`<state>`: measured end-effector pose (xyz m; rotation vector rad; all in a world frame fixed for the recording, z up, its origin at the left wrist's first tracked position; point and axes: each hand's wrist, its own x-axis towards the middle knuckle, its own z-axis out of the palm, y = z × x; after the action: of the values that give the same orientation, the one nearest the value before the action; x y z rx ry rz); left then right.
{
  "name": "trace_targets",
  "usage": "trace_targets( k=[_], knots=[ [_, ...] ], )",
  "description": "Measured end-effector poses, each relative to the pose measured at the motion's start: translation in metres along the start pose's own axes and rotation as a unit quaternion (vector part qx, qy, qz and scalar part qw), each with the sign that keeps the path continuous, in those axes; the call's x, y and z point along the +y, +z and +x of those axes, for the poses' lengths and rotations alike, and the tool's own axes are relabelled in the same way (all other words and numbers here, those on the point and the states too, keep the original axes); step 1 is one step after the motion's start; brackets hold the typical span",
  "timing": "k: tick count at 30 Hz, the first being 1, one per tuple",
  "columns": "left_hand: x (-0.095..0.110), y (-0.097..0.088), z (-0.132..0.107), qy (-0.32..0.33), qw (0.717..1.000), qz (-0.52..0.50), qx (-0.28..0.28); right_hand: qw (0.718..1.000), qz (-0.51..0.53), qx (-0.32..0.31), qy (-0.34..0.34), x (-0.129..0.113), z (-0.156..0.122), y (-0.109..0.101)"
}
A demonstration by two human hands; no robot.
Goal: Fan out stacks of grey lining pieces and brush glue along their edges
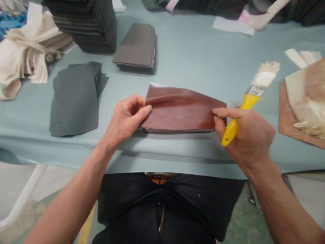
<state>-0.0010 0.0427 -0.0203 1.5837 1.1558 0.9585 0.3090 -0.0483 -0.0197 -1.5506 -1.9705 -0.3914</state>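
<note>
A brown leather piece lies on top of a thin stack near the table's front edge, its surface slightly buckled. My left hand pinches its left end between thumb and fingers. At the right end, the thumb and index finger of my right hand touch the leather's edge. That same hand also grips a paintbrush with a yellow handle. The brush points up and away, its pale bristles coated in something whitish. A white strip shows along the leather's far left edge.
Dark grey sheets lie fanned at left. A grey-brown stack and a tall dark stack stand behind. Beige fabric strips are far left. At right sits a glue-crusted board. Pale scraps lie at the back.
</note>
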Motion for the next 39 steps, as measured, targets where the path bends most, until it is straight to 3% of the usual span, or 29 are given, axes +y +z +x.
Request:
trace_targets(
  k=[7, 15, 19, 21, 23, 25, 30, 33, 39],
  knots=[
    [-0.003, 0.002, -0.001, 0.006, 1.0, -0.016, 0.013, 0.998, -0.014, -0.005, 0.054, -0.004, -0.002, 0.001],
    [-0.008, 0.001, 0.0, -0.012, 1.0, -0.019, 0.015, 0.999, 0.013, 0.028, 0.031, -0.009, -0.002, 0.003],
    [-0.005, -0.002, 0.001, -0.016, 0.999, 0.025, 0.04, 0.999, 0.017, 0.005, 0.052, -0.009, 0.0, 0.004],
    [0.002, -0.006, -0.001, 0.004, 0.992, 0.1, 0.076, 0.999, 0.022, -0.003, 0.049, -0.008, 0.001, 0.004],
    [0.012, -0.009, -0.005, 0.051, 0.971, 0.21, 0.104, 0.999, 0.036, 0.003, 0.035, -0.008, 0.002, 0.003],
    [0.025, -0.009, -0.013, 0.119, 0.936, 0.317, 0.09, 0.999, 0.048, 0.023, 0.014, -0.009, 0.004, 0.001],
    [0.046, 0.013, -0.037, 0.303, 0.863, 0.402, -0.033, 0.993, 0.082, 0.072, -0.051, -0.022, 0.005, -0.008],
    [0.043, 0.034, -0.047, 0.329, 0.836, 0.431, -0.088, 0.99, 0.117, 0.052, -0.064, -0.037, -0.002, -0.008],
    [0.031, 0.061, -0.054, 0.321, 0.806, 0.484, -0.118, 0.988, 0.14, 0.031, -0.058, -0.053, -0.016, 0.006]
  ],
)
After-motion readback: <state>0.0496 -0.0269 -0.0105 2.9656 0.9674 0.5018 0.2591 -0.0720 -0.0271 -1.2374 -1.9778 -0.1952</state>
